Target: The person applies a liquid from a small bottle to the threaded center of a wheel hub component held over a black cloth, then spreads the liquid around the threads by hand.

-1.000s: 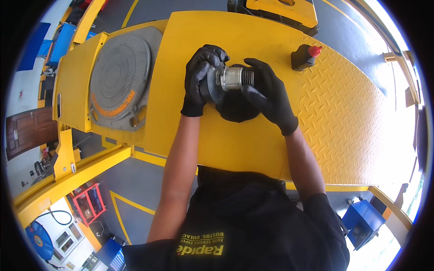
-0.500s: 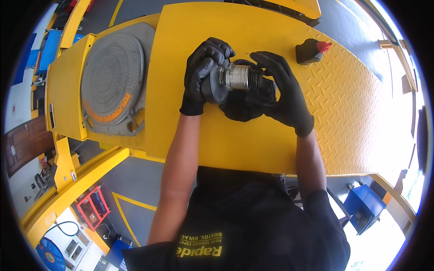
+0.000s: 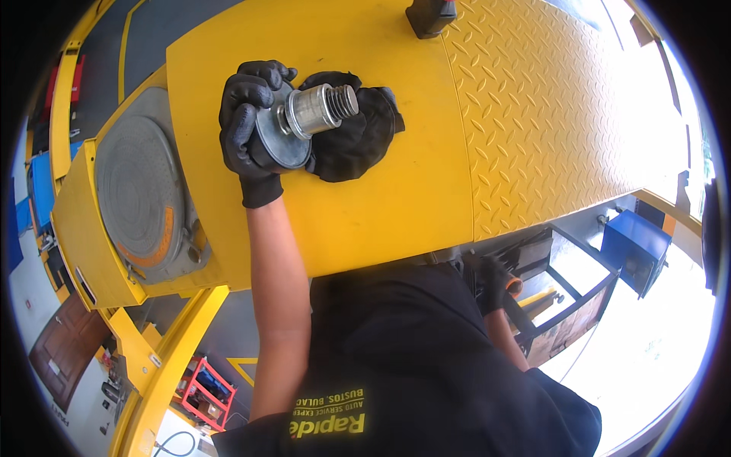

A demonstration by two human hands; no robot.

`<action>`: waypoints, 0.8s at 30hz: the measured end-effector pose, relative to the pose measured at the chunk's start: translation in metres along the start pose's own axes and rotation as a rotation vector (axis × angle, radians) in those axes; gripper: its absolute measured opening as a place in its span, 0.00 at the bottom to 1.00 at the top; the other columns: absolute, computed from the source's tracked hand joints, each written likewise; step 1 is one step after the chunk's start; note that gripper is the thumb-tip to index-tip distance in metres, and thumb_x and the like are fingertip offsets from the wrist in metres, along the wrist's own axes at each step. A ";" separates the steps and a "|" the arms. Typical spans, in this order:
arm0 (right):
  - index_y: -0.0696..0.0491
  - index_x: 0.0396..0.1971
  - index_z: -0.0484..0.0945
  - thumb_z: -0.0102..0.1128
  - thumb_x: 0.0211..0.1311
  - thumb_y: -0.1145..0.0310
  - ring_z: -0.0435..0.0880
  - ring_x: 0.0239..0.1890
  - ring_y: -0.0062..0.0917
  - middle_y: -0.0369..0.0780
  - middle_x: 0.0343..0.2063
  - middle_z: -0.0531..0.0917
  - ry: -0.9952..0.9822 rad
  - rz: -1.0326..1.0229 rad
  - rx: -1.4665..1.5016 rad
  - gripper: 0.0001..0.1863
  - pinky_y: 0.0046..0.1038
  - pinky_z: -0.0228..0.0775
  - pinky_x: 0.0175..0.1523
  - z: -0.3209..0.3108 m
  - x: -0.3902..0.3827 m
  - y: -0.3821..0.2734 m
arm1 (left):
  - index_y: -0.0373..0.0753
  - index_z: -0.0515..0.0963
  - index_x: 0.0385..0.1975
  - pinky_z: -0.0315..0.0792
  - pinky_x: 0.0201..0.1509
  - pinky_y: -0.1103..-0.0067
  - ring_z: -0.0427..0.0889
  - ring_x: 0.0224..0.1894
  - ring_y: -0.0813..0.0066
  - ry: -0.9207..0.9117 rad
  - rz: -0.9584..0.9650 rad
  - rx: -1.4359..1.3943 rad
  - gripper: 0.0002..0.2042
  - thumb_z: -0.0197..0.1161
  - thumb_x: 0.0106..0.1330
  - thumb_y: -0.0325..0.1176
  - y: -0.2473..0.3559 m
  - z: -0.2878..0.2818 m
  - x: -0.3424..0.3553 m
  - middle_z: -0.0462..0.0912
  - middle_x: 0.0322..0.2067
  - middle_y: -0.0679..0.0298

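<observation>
My left hand [image 3: 250, 122], in a black glove, is closed around the rim of a metal part with a round disc, a shiny collar and a threaded stud [image 3: 316, 110]. The stud points to the right and slightly up. Beneath and beside it a crumpled black cloth [image 3: 358, 141] lies on the yellow platform [image 3: 381, 213]. My right hand [image 3: 491, 283], also gloved in black, is down at my right side, beyond the platform's near edge. An orange round object [image 3: 515, 287] shows right at that hand; its dark fingers are hard to make out, so whether it grips the object is unclear.
A dark bottle [image 3: 431, 17] stands at the platform's far side, by the raised tread plate [image 3: 533, 114]. At left, a grey round turntable [image 3: 141, 194] is set into the platform. A dark metal frame [image 3: 567, 305] and a blue box [image 3: 636, 247] are at lower right.
My right hand has left the metal part and dropped to my right side. My left hand still holds the part, now further left in view with its stud tipped up. The view has shifted.
</observation>
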State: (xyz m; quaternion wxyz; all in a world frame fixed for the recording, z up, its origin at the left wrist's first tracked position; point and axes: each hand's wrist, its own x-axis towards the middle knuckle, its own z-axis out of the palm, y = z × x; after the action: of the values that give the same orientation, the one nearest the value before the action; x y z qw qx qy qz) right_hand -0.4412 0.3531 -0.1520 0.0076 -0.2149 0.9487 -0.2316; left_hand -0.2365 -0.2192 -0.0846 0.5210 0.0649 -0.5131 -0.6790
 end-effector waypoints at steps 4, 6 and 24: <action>0.60 0.48 0.80 0.59 0.76 0.70 0.80 0.40 0.28 0.41 0.41 0.83 -0.492 0.306 0.179 0.10 0.30 0.72 0.47 0.008 -0.078 0.005 | 0.40 0.75 0.40 0.68 0.67 0.52 0.76 0.55 0.54 -0.030 -0.021 -0.045 0.15 0.55 0.66 0.45 0.000 0.000 0.003 0.77 0.47 0.52; 0.60 0.50 0.79 0.60 0.75 0.70 0.80 0.42 0.29 0.41 0.43 0.83 -0.615 0.368 0.274 0.11 0.30 0.72 0.50 0.008 -0.090 -0.002 | 0.42 0.76 0.40 0.65 0.70 0.51 0.74 0.58 0.52 -0.009 -0.055 -0.047 0.14 0.55 0.67 0.46 0.003 -0.003 0.001 0.77 0.48 0.54; 0.59 0.67 0.73 0.72 0.66 0.69 0.78 0.63 0.32 0.44 0.61 0.81 -0.822 0.508 0.975 0.31 0.34 0.67 0.70 -0.005 -0.107 -0.028 | 0.35 0.80 0.47 0.66 0.73 0.44 0.74 0.64 0.47 -0.017 -0.099 -0.177 0.23 0.54 0.67 0.50 -0.001 -0.019 -0.001 0.78 0.52 0.51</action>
State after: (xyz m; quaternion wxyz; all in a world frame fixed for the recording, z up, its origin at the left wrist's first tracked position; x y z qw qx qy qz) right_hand -0.3333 0.3769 -0.1437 0.5169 -0.0282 0.6773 -0.5227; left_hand -0.2247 -0.2308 -0.0947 0.4862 0.0382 -0.4515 -0.7472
